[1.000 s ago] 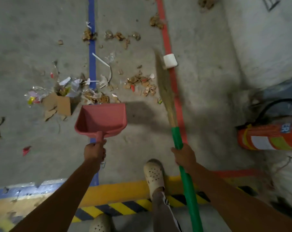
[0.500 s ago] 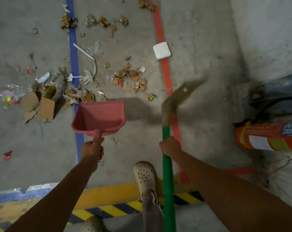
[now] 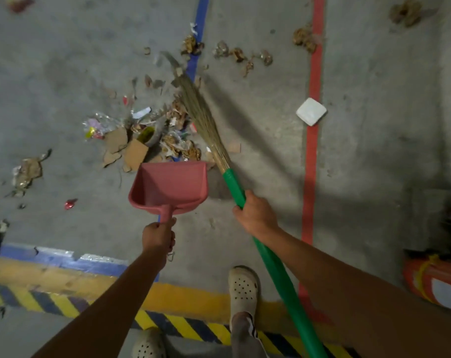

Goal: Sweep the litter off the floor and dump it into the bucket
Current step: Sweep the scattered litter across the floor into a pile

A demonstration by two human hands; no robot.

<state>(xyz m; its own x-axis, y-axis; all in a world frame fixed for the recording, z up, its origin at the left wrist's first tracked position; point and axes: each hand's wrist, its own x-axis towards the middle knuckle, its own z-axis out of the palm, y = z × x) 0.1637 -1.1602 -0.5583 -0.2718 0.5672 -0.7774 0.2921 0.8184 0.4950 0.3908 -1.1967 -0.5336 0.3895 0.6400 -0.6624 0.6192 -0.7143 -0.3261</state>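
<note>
Both arms reach forward and down. The left hand (image 3: 158, 236) is curled tight round the handle of the red dustpan (image 3: 169, 186), whose mouth sits against the litter pile (image 3: 154, 135) on the floor (image 3: 258, 140). The right hand (image 3: 255, 214) grips the green broom (image 3: 206, 117) shaft, bristles slanting across the pile's right edge. No writing is readable.

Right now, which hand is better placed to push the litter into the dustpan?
The right hand: it grips the broom, whose bristles lie beside the litter pile, just beyond the dustpan. The left hand only holds the dustpan by its handle, so it should probably steady it.
</note>
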